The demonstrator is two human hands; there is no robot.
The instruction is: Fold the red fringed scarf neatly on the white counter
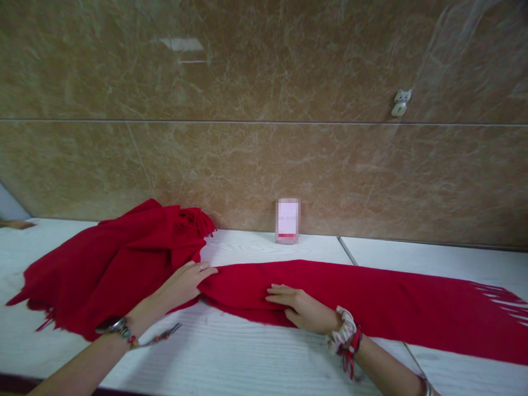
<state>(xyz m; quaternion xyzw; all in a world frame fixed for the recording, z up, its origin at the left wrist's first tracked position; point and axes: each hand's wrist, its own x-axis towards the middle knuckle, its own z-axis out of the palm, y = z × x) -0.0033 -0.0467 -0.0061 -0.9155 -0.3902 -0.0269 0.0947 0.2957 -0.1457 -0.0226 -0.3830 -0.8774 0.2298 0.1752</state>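
Note:
A red fringed scarf stretches lengthwise over the white table, its tasselled end at the far right. Near its left part, where the fabric narrows into folds, my left hand is closed on it. My right hand lies on top of the cloth with fingers stretched out, palm down. Left of my left hand, more red cloth is heaped loosely, with fringe showing at its top right and lower left. My left hand and forearm hide whether the heap and the stretched length are one piece.
Behind the white table rises a brown marbled tile wall. A blurred pinkish phone-like object leans upright against it. A small white cat-shaped hook is fixed to the tiles. Seams cross the tabletop.

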